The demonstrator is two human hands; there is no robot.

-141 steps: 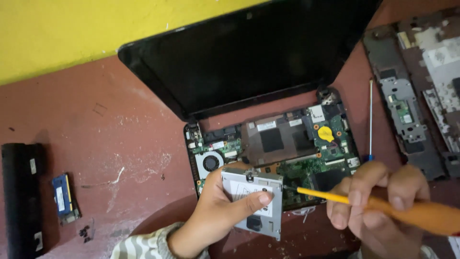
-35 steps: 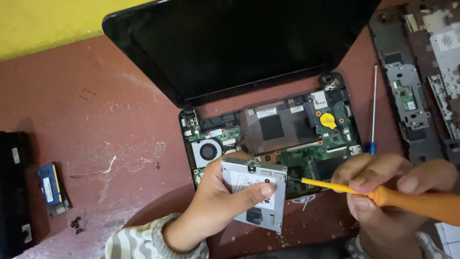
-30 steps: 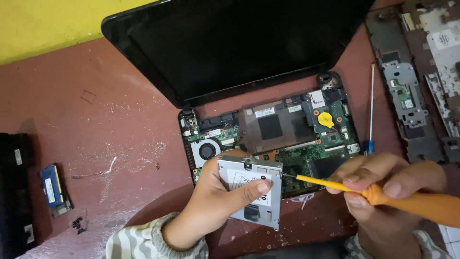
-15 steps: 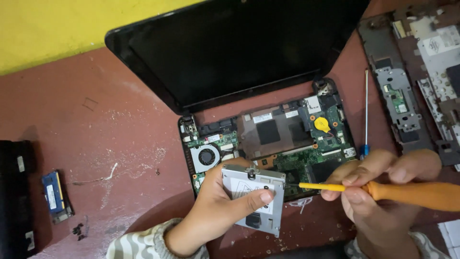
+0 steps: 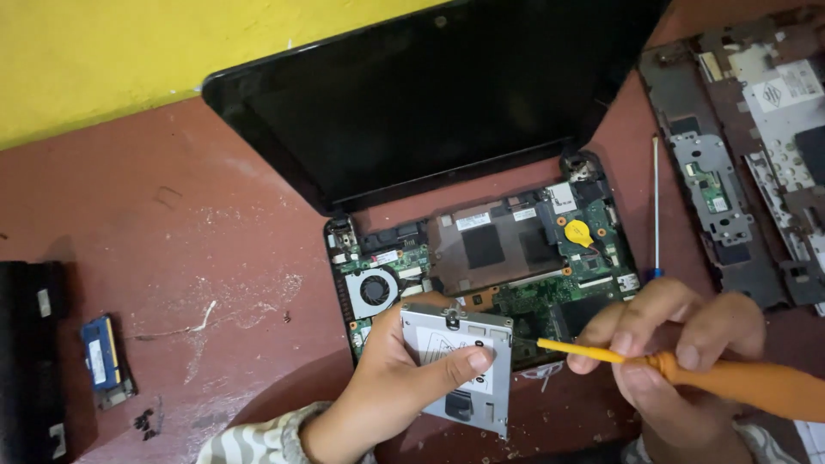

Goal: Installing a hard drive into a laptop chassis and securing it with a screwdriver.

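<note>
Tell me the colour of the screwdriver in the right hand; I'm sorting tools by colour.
Orange handle with a yellow shaft: the screwdriver, held in the right hand, shows best in the head view.

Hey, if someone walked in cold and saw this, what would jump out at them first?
Probably the opened laptop in the middle of the reddish table, its green circuit board and small fan bared below the dark screen. In front of it, the left hand holds a silver drive caddy, while the right hand points an orange screwdriver at its edge. The removed laptop cover lies at the far right.
</note>
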